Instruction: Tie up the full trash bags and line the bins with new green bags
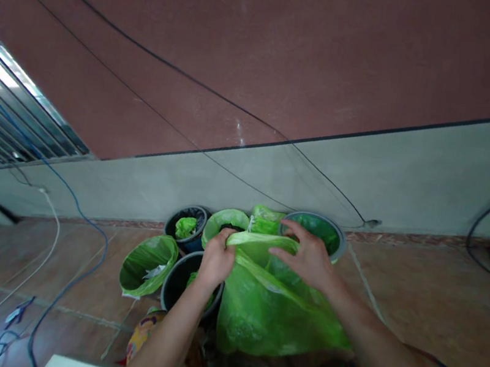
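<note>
A translucent green plastic bag [271, 312] hangs in front of me, its upper edge bunched and stretched sideways. My left hand [218, 260] is closed on the left end of that edge. At its right end is my right hand [310, 256], fingers and thumb apart, beside the bag's rim; whether the thumb touches the plastic I cannot tell. Just behind the bag is a grey-rimmed bin [338, 238] with green lining. A dark bin [167, 289] with some green plastic inside stands by my left forearm, partly hidden by it.
More bins stand by the wall: a black-lined bin [169, 221], a green-lined bin [216, 219] and a tilted green-lined bin [134, 265]. A tied green bag [267, 218] sits among them. A blue cable [70, 286] and a white cable [53, 234] cross the tiled floor at left.
</note>
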The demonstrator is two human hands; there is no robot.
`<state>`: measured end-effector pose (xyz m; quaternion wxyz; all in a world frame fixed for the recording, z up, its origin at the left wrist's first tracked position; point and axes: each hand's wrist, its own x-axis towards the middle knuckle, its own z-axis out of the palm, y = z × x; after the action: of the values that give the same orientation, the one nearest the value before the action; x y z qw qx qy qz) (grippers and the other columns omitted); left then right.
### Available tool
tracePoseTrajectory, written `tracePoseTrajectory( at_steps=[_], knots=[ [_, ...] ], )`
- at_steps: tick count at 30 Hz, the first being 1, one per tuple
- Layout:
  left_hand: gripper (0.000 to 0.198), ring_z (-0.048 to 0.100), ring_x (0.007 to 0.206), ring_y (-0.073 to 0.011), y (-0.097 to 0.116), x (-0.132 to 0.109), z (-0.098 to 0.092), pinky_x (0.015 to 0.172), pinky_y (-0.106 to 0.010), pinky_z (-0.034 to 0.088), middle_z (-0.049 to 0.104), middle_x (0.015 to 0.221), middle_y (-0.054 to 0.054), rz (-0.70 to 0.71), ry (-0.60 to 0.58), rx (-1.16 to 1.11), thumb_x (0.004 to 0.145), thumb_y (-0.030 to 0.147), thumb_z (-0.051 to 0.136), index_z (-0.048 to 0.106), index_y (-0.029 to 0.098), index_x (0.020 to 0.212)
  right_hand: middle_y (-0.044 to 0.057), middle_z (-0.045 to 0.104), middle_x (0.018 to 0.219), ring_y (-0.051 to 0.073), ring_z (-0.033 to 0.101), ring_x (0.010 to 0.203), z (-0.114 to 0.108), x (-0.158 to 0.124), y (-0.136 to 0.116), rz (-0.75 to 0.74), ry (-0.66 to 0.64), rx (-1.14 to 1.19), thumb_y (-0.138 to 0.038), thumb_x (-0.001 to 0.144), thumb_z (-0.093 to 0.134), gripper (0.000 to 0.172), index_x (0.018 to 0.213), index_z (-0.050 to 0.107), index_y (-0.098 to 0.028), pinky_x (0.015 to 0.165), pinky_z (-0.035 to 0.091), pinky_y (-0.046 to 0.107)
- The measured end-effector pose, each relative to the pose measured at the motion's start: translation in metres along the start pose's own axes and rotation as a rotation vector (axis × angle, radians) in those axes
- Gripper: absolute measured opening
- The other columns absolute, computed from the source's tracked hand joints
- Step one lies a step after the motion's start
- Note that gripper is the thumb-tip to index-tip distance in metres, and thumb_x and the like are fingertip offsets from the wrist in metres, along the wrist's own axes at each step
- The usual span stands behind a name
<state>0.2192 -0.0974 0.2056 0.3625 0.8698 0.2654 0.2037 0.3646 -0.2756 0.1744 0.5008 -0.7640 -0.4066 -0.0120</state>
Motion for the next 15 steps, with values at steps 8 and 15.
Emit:
tracePoseTrajectory(
  at_steps=[8,15],
  knots=[
    [0.032,0.063,0.111,-0.0231,-0.005,-0.005,0.006,0.101,-0.033,0.045,0.068,0.12,-0.009,0.116,0.067,0.209,0.07,0.001,0.05,0.07,0.019,0.088,0.004,0.074,0.092,0.021,0.069,0.087,0.004,0.004,0.013,-0.018,0.111,0.099,-0.029,0.086,0.054,0.023,0.092,0.075,-0.024,0.081,0.052,0.033],
    [0.033,0.065,0.107,-0.024,-0.035,-0.013,-0.003,0.098,-0.036,0.049,0.069,0.114,-0.01,0.028,0.165,0.3,0.067,0.0,0.051,0.066,0.018,0.09,0.007,0.076,0.102,0.024,0.07,0.085,-0.007,0.008,0.031,0.154,0.161,-0.152,-0.03,0.081,0.06,0.026,0.102,0.074,-0.025,0.08,0.054,0.037]
  ],
)
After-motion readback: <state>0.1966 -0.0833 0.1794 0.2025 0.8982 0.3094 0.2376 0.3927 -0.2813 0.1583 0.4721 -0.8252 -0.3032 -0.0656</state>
